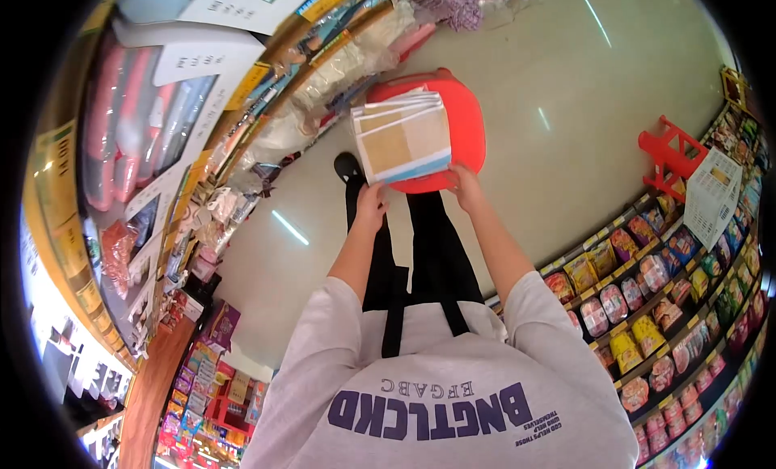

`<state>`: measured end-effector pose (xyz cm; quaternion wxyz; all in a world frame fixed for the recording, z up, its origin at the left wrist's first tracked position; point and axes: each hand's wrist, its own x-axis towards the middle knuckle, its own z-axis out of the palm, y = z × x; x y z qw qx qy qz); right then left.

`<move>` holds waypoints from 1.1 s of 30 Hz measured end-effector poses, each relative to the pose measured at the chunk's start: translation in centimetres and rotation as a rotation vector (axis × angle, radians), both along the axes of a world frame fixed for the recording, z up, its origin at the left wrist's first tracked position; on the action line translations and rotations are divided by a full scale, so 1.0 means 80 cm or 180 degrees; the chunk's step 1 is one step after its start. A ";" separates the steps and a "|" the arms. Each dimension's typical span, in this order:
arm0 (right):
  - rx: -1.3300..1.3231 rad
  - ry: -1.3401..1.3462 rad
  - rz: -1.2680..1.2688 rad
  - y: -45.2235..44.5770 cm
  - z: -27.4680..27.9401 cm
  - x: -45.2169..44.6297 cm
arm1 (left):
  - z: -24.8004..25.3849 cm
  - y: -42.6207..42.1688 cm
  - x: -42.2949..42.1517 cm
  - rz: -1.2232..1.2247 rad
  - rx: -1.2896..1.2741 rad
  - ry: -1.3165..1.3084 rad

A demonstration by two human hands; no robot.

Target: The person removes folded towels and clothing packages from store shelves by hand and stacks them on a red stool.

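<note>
A stack of folded papers [402,137], white and tan with a blue strip along the near edge, lies on the red stool [467,129], overhanging its left side. The upper sheets are slightly fanned at the far edge. At the near left corner of the stack, my left hand [373,204] has its fingers closed on the paper. My right hand [464,186] grips the near right corner, close to the stool's front edge. The undersides of the papers and some fingertips are hidden.
Shelves with bagged goods [121,129] curve along the left. On the right, snack shelves [638,307] run beside the floor. A second red stool [671,158] stands there near a printed sheet [713,196]. My dark shoe [347,166] is left of the stack.
</note>
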<state>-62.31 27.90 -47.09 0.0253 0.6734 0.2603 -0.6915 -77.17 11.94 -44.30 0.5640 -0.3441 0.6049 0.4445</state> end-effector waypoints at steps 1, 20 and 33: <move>-0.0002 0.0255 -0.0183 0.002 -0.004 -0.006 | -0.003 0.003 0.001 0.0197 0.0124 0.0179; 0.0026 0.1138 0.0648 0.015 0.169 -0.051 | 0.119 -0.033 -0.094 -0.0976 0.0524 0.0432; 0.1239 0.2756 0.2590 -0.045 0.506 -0.219 | 0.370 -0.112 -0.196 0.1078 0.2352 0.0883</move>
